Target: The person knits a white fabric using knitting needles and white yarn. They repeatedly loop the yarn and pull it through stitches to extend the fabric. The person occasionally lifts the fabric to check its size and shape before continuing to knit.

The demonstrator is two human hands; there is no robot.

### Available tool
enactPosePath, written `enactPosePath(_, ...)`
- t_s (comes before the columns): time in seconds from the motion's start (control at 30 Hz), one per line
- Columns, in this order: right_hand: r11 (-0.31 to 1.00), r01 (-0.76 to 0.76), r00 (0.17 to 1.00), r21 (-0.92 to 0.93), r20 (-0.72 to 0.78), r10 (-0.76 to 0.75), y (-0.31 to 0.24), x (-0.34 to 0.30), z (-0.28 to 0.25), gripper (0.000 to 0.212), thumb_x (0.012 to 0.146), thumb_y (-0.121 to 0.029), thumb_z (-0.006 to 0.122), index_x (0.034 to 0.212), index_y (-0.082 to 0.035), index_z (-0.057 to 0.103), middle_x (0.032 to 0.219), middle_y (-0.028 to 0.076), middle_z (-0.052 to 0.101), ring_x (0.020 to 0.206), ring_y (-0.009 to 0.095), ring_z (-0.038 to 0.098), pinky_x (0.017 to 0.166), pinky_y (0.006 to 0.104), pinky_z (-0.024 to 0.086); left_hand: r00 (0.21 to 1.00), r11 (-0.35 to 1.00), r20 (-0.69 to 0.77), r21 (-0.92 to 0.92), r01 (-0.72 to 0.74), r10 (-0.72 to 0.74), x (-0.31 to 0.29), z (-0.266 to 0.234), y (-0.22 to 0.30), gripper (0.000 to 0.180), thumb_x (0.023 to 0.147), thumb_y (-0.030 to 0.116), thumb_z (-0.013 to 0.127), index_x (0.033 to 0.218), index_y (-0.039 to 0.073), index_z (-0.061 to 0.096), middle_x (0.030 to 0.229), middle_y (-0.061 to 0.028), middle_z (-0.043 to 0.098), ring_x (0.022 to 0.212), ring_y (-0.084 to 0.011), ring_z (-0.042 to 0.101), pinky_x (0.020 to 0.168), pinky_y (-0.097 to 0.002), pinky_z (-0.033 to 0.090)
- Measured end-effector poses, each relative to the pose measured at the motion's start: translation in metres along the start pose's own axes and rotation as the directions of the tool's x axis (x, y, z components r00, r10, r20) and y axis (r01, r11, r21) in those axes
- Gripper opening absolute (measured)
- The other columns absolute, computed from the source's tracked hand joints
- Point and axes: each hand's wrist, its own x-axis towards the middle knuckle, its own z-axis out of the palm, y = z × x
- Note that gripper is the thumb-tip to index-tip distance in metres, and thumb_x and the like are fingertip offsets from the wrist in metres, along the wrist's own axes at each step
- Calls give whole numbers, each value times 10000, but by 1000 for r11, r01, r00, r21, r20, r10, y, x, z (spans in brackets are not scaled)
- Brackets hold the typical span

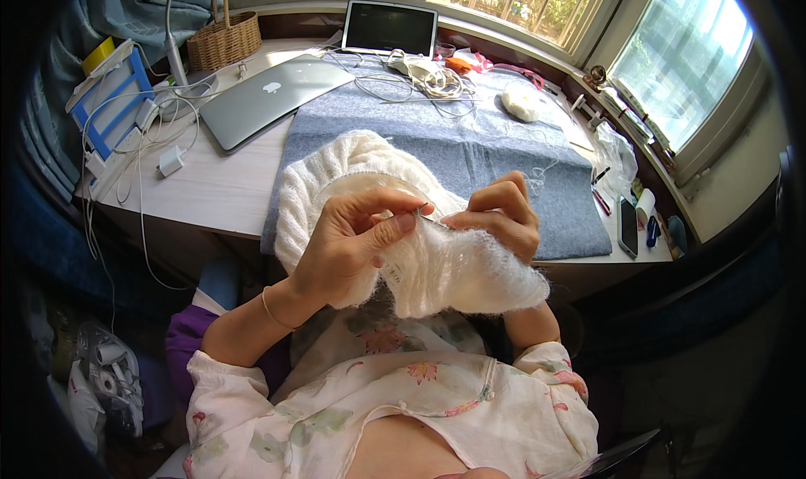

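Note:
White fuzzy knitting (437, 269) hangs between my two hands, with more of it bunched on the grey-blue cloth behind. My left hand (357, 240) pinches its upper edge between thumb and forefinger, close to a thin knitting needle (421, 211) whose tip shows there. On the other side, my right hand (504, 214) is closed on the knitting's edge, fingers curled, a short way from the left fingertips. A ball of white yarn (521, 101) lies farther back on the right, with loose strands trailing from it across the cloth.
The grey-blue cloth (571, 202) covers the desk's middle. Left of it are a closed silver laptop (273, 97), a white charger (172, 161) and cables. A tablet (389, 27) and wicker basket (225, 40) stand at the back. A phone (627, 227) and pens lie right.

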Motion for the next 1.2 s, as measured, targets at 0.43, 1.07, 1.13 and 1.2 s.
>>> enactPosePath(0.43,990,26,959,142,277,-65,9,5,9,574,462,-181,623,1021,-66,559,928,96,516,754,273,461,661,348,391,991,995,125,94,35,-46,2,-1,-17,158,828,-18,558,983,-28,587,900,-24,578,746,-42,534,651,-172,445)
enactPosePath(1.07,986,55,998,-157,1,-55,-3,3,1,334,488,-245,675,794,-111,684,718,-10,514,664,153,449,641,281,325,991,1000,134,-16,-10,12,4,-5,-18,125,846,64,574,960,14,590,852,5,588,701,-22,522,579,-161,419)
enactPosePath(1.13,991,42,998,-127,-45,-48,-4,5,-1,306,494,-248,687,764,-105,668,707,6,514,644,162,445,625,282,328,995,1000,98,6,24,-24,2,1,-8,146,849,58,568,987,14,591,839,16,581,676,-13,498,550,-150,390)
enactPosePath(1.2,996,15,997,-92,-75,-22,-2,3,-7,314,490,-260,693,759,-101,667,706,10,523,635,163,442,614,277,330,999,1000,41,-5,29,-29,3,0,-8,151,846,61,574,989,19,595,840,16,584,665,-11,488,535,-148,374)
